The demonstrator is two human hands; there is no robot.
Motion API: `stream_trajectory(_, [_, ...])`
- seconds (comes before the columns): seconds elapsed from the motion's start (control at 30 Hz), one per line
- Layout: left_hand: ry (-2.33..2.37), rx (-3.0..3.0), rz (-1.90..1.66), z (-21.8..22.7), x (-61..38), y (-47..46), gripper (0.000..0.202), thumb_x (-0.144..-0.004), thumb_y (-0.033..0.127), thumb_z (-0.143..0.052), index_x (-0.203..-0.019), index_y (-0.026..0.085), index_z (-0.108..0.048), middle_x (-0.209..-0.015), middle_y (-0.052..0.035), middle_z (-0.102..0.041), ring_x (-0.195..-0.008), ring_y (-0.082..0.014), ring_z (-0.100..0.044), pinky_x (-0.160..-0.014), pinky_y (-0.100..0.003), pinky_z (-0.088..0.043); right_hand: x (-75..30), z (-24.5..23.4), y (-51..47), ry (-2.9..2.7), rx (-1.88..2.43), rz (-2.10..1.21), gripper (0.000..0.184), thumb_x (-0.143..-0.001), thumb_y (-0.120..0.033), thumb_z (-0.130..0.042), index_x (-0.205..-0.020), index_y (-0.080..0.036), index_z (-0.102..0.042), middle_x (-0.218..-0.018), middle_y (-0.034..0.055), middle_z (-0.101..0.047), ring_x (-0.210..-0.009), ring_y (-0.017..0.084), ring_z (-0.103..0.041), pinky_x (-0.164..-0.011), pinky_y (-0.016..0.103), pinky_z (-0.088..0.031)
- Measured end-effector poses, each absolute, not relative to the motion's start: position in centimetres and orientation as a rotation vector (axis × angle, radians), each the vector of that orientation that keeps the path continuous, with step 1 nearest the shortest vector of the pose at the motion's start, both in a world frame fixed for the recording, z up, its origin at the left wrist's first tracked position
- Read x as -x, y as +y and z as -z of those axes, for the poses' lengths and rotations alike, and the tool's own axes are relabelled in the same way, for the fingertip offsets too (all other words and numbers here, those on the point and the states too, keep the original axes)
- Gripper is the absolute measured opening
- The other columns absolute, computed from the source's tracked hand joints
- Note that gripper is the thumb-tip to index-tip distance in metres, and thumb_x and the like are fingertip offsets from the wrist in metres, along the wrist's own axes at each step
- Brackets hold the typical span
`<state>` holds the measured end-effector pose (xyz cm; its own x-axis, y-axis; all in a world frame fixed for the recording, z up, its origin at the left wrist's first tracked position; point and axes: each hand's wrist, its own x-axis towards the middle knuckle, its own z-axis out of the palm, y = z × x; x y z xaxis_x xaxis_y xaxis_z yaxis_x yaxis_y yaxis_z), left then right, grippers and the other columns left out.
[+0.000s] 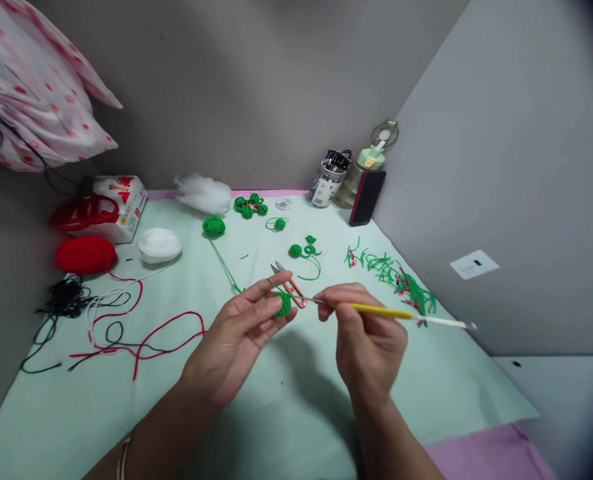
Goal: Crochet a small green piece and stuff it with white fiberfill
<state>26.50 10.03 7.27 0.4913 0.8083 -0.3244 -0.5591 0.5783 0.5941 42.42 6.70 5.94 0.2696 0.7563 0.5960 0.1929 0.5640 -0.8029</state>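
Between the thumb and fingers of my left hand (236, 333) is a small round green crochet piece (283, 305). Green yarn passes over the raised index finger and trails back to a green yarn ball (214, 227). My right hand (366, 333) grips a crochet hook (379, 310) with a yellow handle, held like a pen. Its metal shaft points left and reaches the crochet piece; the tip is too small to make out. Just behind my left fingertips lie orange-handled thread snips (294, 291), partly hidden by the hand.
Red yarn (85, 255), white yarn (159, 246) and tangled black cord (62, 295) lie left. Finished green pieces (250, 206), stuffing (204, 195), a pen cup (327, 180), a bottle (364, 173) and a phone (368, 198) stand behind. Green yarn scraps (396, 277) lie right.
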Motion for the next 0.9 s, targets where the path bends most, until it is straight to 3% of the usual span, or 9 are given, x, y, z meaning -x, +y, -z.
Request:
stream_trajectory(0.1, [0.69, -0.608, -0.939, -7.0, -26.5, 9.9, 0.04, -0.081, 0.025, -0.089, -0.12, 0.03, -0.081, -0.096, 0.001, -0.071, -0.097, -0.0151, -0.063, -0.103, -0.031, -0.047, -42.4, -5.9, 7.2, -1.168, 0.87, -0.763, 0.017, -0.103, -0.024, -0.066, -0.101, -0.028, -0.082, -0.092, 0.0028, -0.076, -0.073, 0.015, -0.065, -0.063, 0.03, -0.053])
stream_trajectory(0.2, [0.713, -0.773, -0.949, -6.8, -26.7, 9.6, 0.038, -0.086, 0.029, -0.086, -0.123, 0.034, -0.08, -0.095, 0.001, -0.07, -0.091, -0.0138, -0.059, -0.09, -0.026, -0.047, -42.3, -5.7, 7.3, -1.188, 0.911, -0.794, 0.014, -0.101, -0.027, -0.07, -0.1, -0.028, -0.083, -0.095, 0.0033, -0.078, -0.085, 0.016, -0.067, -0.07, 0.029, -0.053])
stream_trajectory(0.3, [0.748, -0.834, -0.947, -6.9, -26.7, 9.5, 0.03, -0.091, 0.033, -0.081, -0.121, 0.034, -0.081, -0.092, 0.0008, -0.066, -0.079, -0.0126, -0.052, -0.076, -0.025, -0.044, -42.5, -5.7, 7.3, -1.095, 0.923, -0.87, 0.014, -0.102, -0.029, -0.069, -0.101, -0.029, -0.083, -0.094, 0.0007, -0.077, -0.076, 0.012, -0.065, -0.07, 0.027, -0.053])
stream_trajectory(0.5, [0.787, -0.84, -0.956, -7.1, -26.3, 9.5, 0.031, -0.088, 0.032, -0.082, -0.119, 0.034, -0.082, -0.093, -0.0005, -0.063, -0.091, -0.0158, -0.055, -0.084, -0.028, -0.044, -42.9, -6.1, 7.2, -1.033, 0.885, -0.973, 0.021, -0.107, -0.034, -0.06, -0.099, -0.026, -0.077, -0.091, 0.0, -0.078, -0.071, 0.011, -0.067, -0.073, 0.027, -0.056])
stream_trajectory(0.73, [0.879, -0.961, -1.036, -6.9, -26.4, 9.5, 0.034, -0.086, 0.021, -0.081, -0.117, 0.035, -0.082, -0.09, 0.0012, -0.062, -0.084, -0.0141, -0.053, -0.084, -0.027, -0.044, -42.4, -5.9, 6.1, -1.426, 0.979, -0.449, 0.026, -0.108, -0.014, -0.051, -0.117, -0.026, -0.072, -0.102, 0.0024, -0.077, -0.082, 0.015, -0.072, -0.076, 0.032, -0.06])
stream_trajectory(0.9, [0.805, -0.813, -1.018, -7.1, -26.8, 9.4, 0.041, -0.083, 0.026, -0.087, -0.122, 0.03, -0.08, -0.086, 0.0015, -0.064, -0.08, -0.0136, -0.053, -0.081, -0.026, -0.044, -42.4, -5.2, 6.1, -1.796, 1.022, 0.096, 0.034, -0.099, -0.009, -0.063, -0.124, -0.029, -0.073, -0.104, 0.0064, -0.077, -0.093, 0.021, -0.075, -0.073, 0.034, -0.063])
